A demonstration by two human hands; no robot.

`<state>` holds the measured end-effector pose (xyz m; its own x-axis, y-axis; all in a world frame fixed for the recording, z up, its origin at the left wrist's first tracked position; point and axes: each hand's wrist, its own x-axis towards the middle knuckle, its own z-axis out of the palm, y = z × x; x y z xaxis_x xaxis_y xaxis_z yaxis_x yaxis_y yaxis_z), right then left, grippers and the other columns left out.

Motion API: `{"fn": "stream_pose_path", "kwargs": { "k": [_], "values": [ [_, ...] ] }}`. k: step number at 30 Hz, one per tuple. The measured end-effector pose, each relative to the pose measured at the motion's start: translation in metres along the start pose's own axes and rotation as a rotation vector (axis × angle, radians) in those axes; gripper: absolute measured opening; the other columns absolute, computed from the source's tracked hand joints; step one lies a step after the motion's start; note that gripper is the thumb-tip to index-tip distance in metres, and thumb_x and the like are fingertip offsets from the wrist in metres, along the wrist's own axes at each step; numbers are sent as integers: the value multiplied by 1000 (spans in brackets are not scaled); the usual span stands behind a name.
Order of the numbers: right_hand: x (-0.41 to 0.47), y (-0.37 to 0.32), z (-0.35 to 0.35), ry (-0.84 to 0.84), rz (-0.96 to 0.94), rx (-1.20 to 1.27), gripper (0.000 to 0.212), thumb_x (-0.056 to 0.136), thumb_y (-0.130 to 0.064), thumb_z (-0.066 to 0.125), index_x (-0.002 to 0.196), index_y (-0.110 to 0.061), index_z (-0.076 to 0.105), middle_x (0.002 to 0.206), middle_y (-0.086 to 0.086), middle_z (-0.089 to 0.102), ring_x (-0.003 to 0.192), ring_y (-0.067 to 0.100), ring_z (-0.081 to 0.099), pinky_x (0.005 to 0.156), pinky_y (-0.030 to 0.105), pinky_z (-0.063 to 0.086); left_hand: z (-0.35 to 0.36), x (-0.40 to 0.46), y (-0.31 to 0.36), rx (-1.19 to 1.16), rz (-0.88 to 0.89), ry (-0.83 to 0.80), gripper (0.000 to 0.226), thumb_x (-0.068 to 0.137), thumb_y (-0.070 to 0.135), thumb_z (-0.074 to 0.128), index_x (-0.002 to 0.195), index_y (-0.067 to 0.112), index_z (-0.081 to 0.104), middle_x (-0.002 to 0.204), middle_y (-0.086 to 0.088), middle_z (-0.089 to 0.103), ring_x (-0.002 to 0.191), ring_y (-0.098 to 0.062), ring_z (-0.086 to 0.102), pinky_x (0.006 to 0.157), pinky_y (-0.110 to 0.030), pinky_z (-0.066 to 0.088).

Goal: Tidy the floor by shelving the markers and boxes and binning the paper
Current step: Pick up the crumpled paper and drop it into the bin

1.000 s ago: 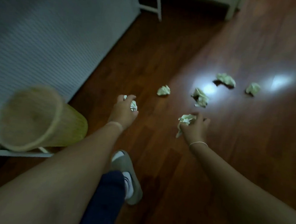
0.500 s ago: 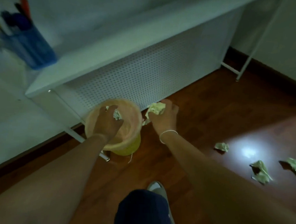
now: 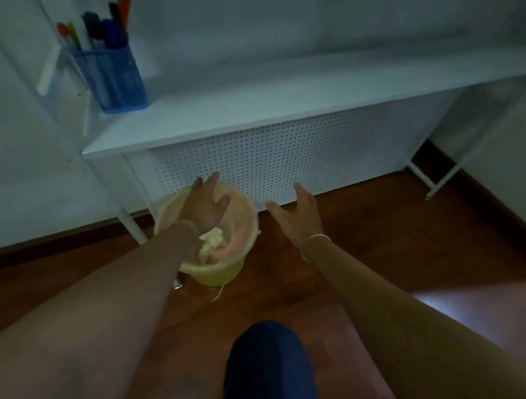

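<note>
Both my hands are spread wide, empty: left hand over the bin, right hand just beside it. Paper sits inside. Markers shelved in the cup above the bin. No boxes in view; can't tell what's left.

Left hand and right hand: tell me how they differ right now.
The left hand hangs over the open mouth of the yellow bin, above the crumpled paper inside; the right hand is beside the bin, over the wooden floor. The right wrist wears a thin white band; the left wrist's band looks darker and is harder to make out. Both are open and empty, fingers spread.
</note>
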<state>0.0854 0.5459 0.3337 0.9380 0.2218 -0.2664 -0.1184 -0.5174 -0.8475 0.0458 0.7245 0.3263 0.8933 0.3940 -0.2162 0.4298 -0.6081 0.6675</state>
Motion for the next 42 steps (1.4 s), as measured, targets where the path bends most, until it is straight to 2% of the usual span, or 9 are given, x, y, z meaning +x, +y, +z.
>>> {"fn": "stream_pose_path", "kwargs": {
  "k": [7, 12, 18, 22, 31, 36, 42],
  "values": [
    [-54, 27, -164, 233, 37, -143, 82, 84, -42, 64, 150, -23, 19, 159, 3, 13, 144, 23, 23, 113, 39, 28, 39, -24, 132, -83, 227, -109, 64, 98, 38, 43, 153, 22, 14, 162, -10, 4, 150, -23, 6, 119, -35, 8],
    [-103, 58, -276, 425, 95, -208, 81, 84, -41, 65, 149, -18, 23, 157, 7, 18, 142, 22, 27, 112, 32, 26, 85, -55, 237, -75, 404, -194, 65, 97, 36, 45, 153, 18, 16, 160, -10, 13, 148, -25, 16, 119, -33, 13],
    [-174, 131, -384, 616, 205, -154, 81, 82, -42, 66, 148, -16, 26, 155, 9, 22, 141, 25, 28, 113, 34, 26, 188, -119, 355, -4, 574, -322, 63, 96, 34, 49, 151, 18, 23, 158, -11, 21, 145, -27, 24, 116, -35, 23],
    [-221, 196, -433, 718, 306, -96, 80, 82, -38, 67, 147, -14, 28, 154, 10, 24, 141, 23, 26, 113, 34, 24, 275, -173, 409, 81, 670, -473, 62, 96, 34, 49, 151, 21, 23, 160, -12, 14, 148, -27, 16, 117, -38, 21],
    [-274, 299, -467, 722, 491, -33, 81, 83, -43, 65, 149, -19, 23, 156, 2, 21, 139, 24, 33, 107, 40, 34, 380, -224, 430, 278, 711, -635, 64, 94, 34, 53, 150, 21, 25, 160, -14, 15, 149, -25, 14, 116, -32, 20],
    [-262, 340, -450, 652, 544, 43, 79, 84, -39, 65, 148, -20, 24, 156, 2, 20, 135, 25, 37, 101, 35, 36, 410, -205, 405, 374, 639, -656, 66, 93, 33, 55, 151, 22, 24, 160, -13, 14, 148, -27, 16, 117, -36, 21],
    [-207, 394, -400, 485, 619, 25, 82, 79, -40, 70, 146, -18, 29, 152, 7, 28, 137, 26, 35, 107, 36, 33, 455, -152, 345, 507, 506, -682, 67, 92, 33, 57, 150, 21, 26, 159, -13, 18, 146, -28, 22, 116, -35, 24]
  ]
}}
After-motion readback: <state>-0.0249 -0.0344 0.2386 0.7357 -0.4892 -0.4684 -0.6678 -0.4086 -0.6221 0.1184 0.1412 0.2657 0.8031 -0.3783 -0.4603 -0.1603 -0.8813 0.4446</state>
